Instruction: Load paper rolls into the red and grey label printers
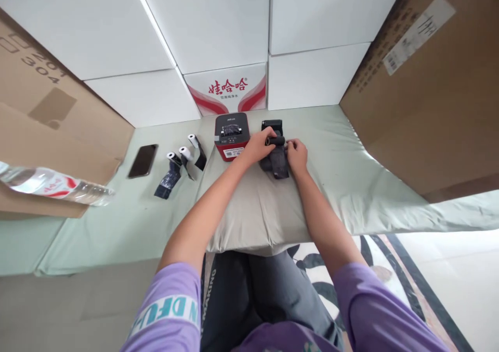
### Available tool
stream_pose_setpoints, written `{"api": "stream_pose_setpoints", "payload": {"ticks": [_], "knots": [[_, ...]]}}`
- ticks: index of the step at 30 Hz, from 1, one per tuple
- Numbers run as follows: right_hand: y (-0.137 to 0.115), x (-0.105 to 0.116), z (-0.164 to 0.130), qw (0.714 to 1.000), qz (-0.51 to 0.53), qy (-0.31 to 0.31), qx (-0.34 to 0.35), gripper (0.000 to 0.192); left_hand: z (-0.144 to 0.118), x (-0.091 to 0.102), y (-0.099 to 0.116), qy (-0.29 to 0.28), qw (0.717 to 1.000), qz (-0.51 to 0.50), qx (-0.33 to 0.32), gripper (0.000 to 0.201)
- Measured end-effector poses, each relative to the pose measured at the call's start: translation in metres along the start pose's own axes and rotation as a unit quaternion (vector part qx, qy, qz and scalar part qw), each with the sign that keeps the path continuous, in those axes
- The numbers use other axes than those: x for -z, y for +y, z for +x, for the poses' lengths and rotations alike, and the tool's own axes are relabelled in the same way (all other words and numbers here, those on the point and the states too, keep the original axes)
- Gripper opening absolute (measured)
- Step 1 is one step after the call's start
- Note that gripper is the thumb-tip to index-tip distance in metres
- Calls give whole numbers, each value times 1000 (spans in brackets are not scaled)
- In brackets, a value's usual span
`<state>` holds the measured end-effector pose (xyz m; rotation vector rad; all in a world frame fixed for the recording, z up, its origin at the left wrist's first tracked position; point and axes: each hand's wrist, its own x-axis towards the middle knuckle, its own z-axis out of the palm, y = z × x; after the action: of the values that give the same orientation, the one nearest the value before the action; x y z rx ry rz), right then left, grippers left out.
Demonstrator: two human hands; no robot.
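Both hands gripped a dark ribbon roll [275,141]: left hand [257,146] closed on its left end, right hand [297,153] pinching the other. A red label printer [231,135] sat just left. Even tension would probably prevent creasing.

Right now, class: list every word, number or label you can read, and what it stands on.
"娃哈哈": white carton.
"201", "304": left cardboard box.
"DFU", partly hidden: purple sleeve.
"MAKING": dark trousers.
Too small or blurred: right box sticker, red printer label, bottle label.
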<state>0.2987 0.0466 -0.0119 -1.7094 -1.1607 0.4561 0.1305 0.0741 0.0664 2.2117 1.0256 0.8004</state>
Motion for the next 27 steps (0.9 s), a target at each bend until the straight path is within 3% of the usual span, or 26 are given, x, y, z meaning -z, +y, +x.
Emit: {"api": "stream_pose_setpoints", "payload": {"ticks": [6,12,18,27], "knots": [[4,-2,5,999,33,8,-19,34,12,-16,-13,-14,991,129,6,36],[2,-2,4,1000,22,6,-19,33,14,-15,-16,-23,993,119,-1,33],[0,-2,3,1000,9,4,-29,32,12,-10,-10,17,996,83,21,22],[1,-2,2,1000,8,8,-23,31,17,-12,-9,-40,982,172,62,25]]}}
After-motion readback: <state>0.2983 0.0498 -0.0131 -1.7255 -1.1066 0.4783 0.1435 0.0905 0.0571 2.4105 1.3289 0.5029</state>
